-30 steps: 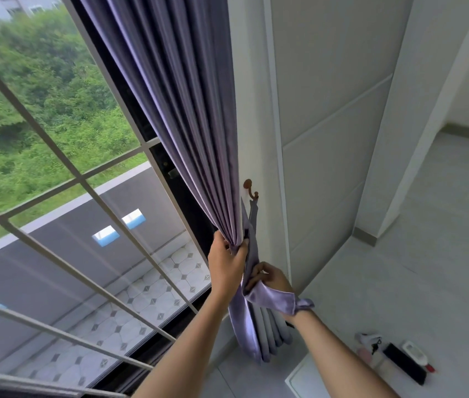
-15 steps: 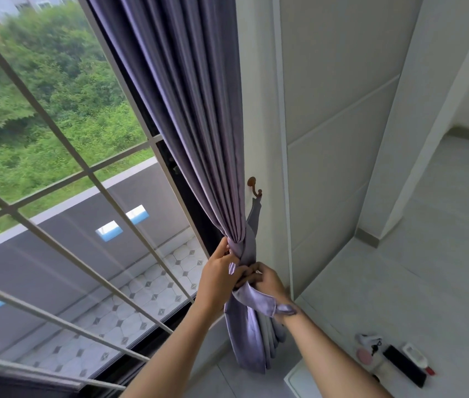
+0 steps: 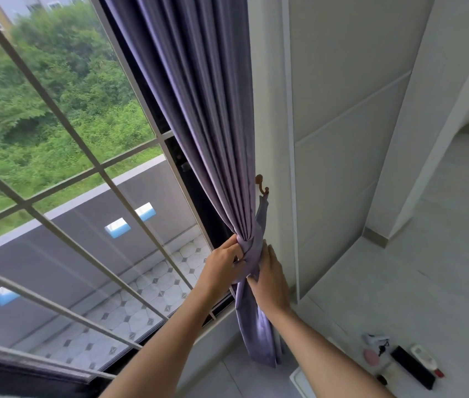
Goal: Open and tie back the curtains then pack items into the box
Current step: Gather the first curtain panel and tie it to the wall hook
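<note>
Setting: room in a home, upper storey. Evidence: tall window with pale grid bars, looking down on a tiled terrace and green trees. Pleated purple curtain gathered at the window edge, beside a small brown wall hook. Plain white panelled walls, pale tiled floor. Small household items lie on the floor, lower right; too small to identify.

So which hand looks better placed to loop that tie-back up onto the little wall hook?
Probably the right hand. It lies on the tie-back on the wall side, directly below the hook. The left hand grips the gathered curtain on the window side, and seems needed there to keep the folds bunched.
</note>
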